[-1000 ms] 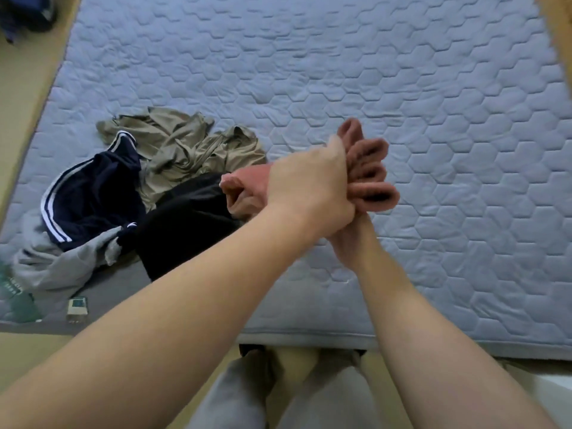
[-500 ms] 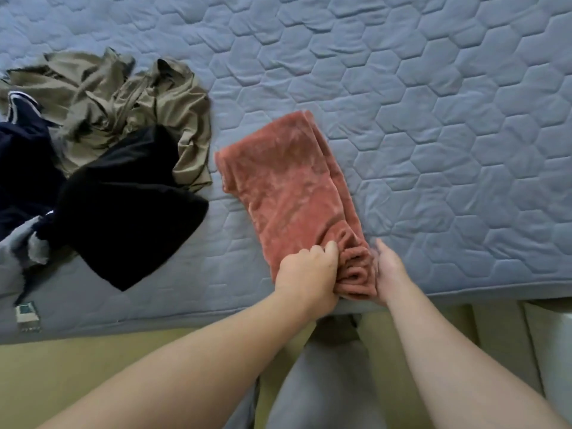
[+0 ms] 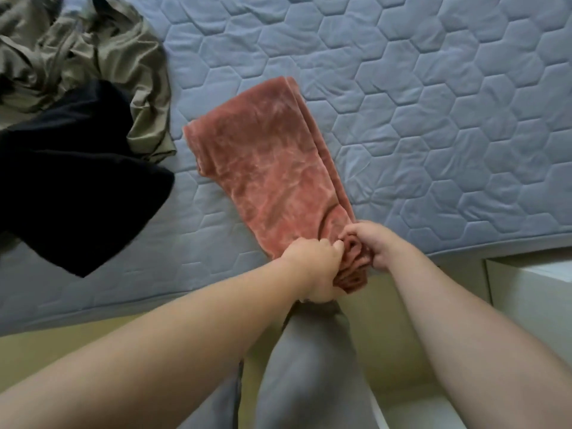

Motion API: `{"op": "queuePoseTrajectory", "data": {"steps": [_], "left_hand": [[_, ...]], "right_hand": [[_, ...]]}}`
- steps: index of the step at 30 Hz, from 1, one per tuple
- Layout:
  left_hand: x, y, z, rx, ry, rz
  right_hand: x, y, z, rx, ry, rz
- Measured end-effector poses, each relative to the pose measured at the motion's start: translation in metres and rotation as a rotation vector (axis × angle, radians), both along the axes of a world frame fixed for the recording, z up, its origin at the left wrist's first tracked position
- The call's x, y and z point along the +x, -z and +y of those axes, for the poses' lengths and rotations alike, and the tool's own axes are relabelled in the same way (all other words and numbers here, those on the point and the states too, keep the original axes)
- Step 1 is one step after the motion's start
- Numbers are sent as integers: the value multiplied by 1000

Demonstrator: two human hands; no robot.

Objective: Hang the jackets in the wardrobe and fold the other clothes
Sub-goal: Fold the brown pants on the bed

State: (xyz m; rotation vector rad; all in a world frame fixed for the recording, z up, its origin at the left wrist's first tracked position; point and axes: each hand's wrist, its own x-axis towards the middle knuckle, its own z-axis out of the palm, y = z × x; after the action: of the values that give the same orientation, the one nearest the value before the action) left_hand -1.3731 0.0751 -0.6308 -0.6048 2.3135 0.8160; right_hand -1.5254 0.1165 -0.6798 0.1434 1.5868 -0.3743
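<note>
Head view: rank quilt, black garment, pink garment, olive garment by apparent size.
1. quilt
2. black garment and pink garment, about alike
3. olive garment, slightly smaller, though the frame crops it and the black one

Clothes on bed: three pieces. One rust-pink velvet garment (image 3: 272, 168), one olive garment (image 3: 93, 57), one black garment (image 3: 71, 181). Hands in sight: two, left hand (image 3: 312, 267) and right hand (image 3: 376, 246). One quilted mattress (image 3: 433, 119) under it all.
</note>
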Motion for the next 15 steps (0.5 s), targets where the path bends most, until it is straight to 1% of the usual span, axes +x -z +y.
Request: {"op": "queuePoseTrajectory", "data": {"steps": [1,2,4,5,7,8,9,11,12,14,15], "left_hand": [[3,3,-10,67,-59,-1],[5,8,-23,54,-100,35],[12,21,-51,-163,-102,161],[16,30,-65,-273,-81,191],[23,47,-94,-398,-40,171],[26,56,-108,-441,-18,153],[29,65,-121,-482,2,136],[37,83,-141,-519,6,106],[41,93,-147,-514,-8,98],[46,112,-148,-512,-28,93],[45,120,-144,-532,-34,94]], "right_hand": [[1,2,3,31,-35,15],[2,5,7,51,-75,41],[8,15,16,36,-86,139],[12,21,20,11,-42,208],[19,34,33,-25,33,324],[22,39,40,-33,34,339],[24,42,48,-41,27,320],[25,43,60,-71,-12,219],[22,45,65,-91,-70,175],[13,49,70,-116,-225,145],[6,53,71,-122,-249,135]]}}
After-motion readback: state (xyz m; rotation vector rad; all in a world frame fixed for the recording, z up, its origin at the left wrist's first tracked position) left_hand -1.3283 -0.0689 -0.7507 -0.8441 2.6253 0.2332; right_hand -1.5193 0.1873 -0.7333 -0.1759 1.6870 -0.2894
